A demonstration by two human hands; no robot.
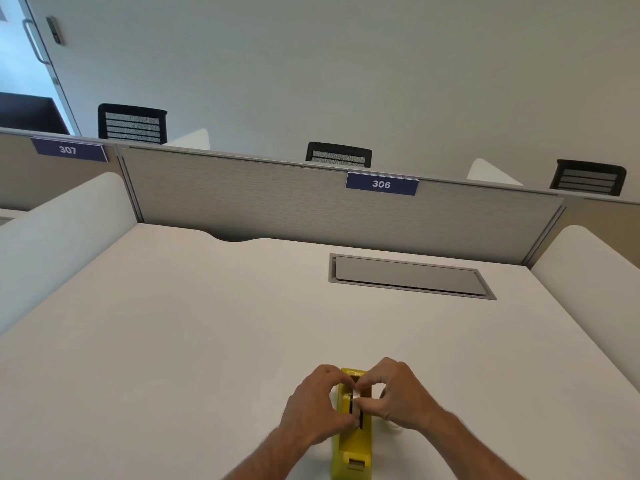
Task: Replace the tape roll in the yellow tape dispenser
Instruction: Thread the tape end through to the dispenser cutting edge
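Left side panel: a white rounded side panel (65, 216) walls the table's left edge, well apart from the hands.
Sign 307: a blue number plate (69, 149) on the neighbouring bay's rear partition.
Rear partition: a grey fabric screen (277, 195) closes the far edge, with a blue 306 plate (381, 184) on its top rail; three black chair backs show beyond it.
Table: the white table (173, 323) is open and flat to the left of and ahead of the hands; a curved notch cuts its far edge.
Cable hatch: a grey flush lid (408, 276) lies in the far right part of the table, well apart from the work.
Left hand: the left hand (317, 405) is curled, its fingertips pinching the tape roll from the left.
Yellow tape dispenser: the yellow tape dispenser (351, 441) stands on the table at the near edge, between the hands; its long axis runs away from the person, cutter end nearest (partly cut by the frame).
Tape roll: the tape roll (356, 398) stands on edge in the dispenser's slot, mostly hidden by fingers.
Right hand: the right hand (398, 396) is curled, pinching the roll from the right.
Right side panel: a white rounded panel (588, 265) bounds the right edge.
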